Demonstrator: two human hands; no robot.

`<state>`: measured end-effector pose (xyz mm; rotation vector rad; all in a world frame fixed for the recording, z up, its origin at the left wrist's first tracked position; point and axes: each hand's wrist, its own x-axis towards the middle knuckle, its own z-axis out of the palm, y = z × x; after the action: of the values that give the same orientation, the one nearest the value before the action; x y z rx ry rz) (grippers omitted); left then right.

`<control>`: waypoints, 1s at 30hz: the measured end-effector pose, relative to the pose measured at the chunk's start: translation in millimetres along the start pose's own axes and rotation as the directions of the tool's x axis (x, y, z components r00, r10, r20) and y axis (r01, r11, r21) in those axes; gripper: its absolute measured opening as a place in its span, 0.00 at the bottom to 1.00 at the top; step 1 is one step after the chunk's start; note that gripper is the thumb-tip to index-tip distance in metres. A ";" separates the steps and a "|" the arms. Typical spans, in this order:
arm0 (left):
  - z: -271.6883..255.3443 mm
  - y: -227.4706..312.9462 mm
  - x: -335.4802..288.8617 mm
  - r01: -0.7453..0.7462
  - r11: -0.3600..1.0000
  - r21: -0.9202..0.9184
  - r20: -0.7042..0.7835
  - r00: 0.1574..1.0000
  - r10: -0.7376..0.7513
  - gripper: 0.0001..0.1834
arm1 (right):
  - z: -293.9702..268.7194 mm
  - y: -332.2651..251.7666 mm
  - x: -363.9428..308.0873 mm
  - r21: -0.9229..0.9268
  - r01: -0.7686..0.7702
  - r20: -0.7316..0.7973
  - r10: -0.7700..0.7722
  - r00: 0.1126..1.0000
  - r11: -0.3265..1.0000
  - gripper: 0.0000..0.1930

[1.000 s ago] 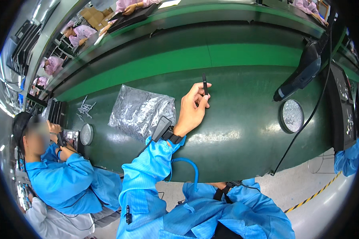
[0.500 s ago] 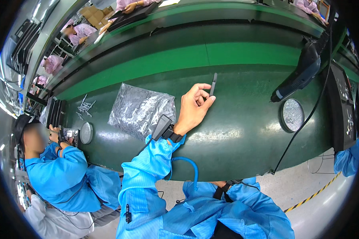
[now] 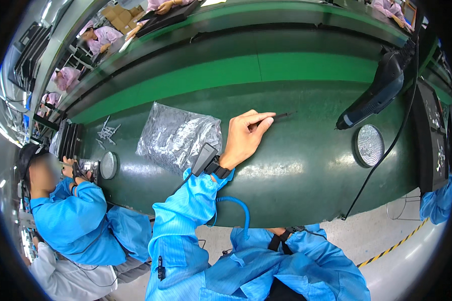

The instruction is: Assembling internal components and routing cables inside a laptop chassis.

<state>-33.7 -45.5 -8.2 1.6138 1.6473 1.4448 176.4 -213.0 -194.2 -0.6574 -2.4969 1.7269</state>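
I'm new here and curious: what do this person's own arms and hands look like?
The left hand is gloveless. Its wrist wears a black strap with a dark grey box and black cable. The left sleeve is loose and blue; a coiled blue cord hangs beside it. The right sleeve is blue too, with a black band at the wrist; the right hand is hidden.

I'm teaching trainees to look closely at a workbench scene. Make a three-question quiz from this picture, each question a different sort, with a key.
1. Multiple choice: what does the person's left hand hold?
A) a white cup
B) a slim dark piece
C) a roll of tape

2. True or false: the plastic bag lies left of that hand.

3. Count: how many round grey discs are on the green bench?

Key: 1. B; 2. True; 3. Two
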 end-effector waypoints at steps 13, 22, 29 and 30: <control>-0.6 -5.6 2.0 0.095 0.975 -0.201 -0.014 0.995 -0.100 0.08 | -3.6 0.8 1.3 -0.007 0.006 0.006 -0.006 1.000 1.000 0.14; -2.7 -0.8 0.1 0.095 0.978 -0.183 -0.048 0.993 -0.106 0.09 | 0.0 1.5 2.3 -0.012 0.017 0.021 -0.017 1.000 1.000 0.14; 12.2 -1.7 7.2 0.038 0.989 -0.141 -0.023 0.999 -0.041 0.08 | 7.3 -0.1 -9.8 0.005 -0.006 -0.026 0.007 1.000 1.000 0.14; 12.4 0.6 6.3 0.024 0.984 -0.177 -0.027 0.999 -0.029 0.08 | 10.4 -1.8 -9.5 0.012 0.000 -0.035 0.000 0.999 1.000 0.14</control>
<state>-24.4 -35.3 -10.1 1.4743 1.5035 1.5605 181.7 -226.2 -194.6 -0.6805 -2.4620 1.7139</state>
